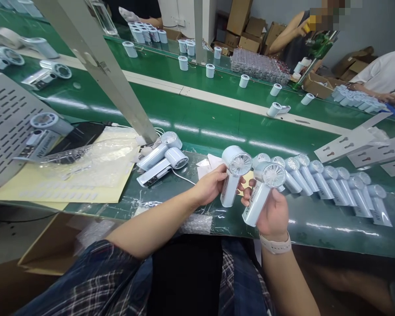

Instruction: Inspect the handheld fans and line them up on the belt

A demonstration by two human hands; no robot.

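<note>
Left grip (209, 188) is closed on a light-blue handheld fan, left fan (229, 189): thumb on the near left side just below the round head, fingertips showing past the handle's right edge, so the hold is high up. Head sits above the grip, handle bottom pokes out below, fan close to upright.

Right grip (272, 214) is closed on a second one, right fan (257, 199): palm and thumb along the handle's right side, fingertips out at its left edge. Head above the grip, lower handle running down-left past it, fan tilted. Fingers behind both handles are mostly hidden, so exact contact there is hard to call.

Both fans are up over the counter (311, 228), side by side, right one lower in view. White wristband (276, 245) on the right wrist.

Right of the grips: overlapping row of similar fans (323, 186) on the counter, heads toward the far side. Left: pair of fans (154, 172) by a metal post (118, 87), white cable (183, 177) beside them. Bubble wrap (197, 224) near the counter's front edge, below the left forearm.
</note>
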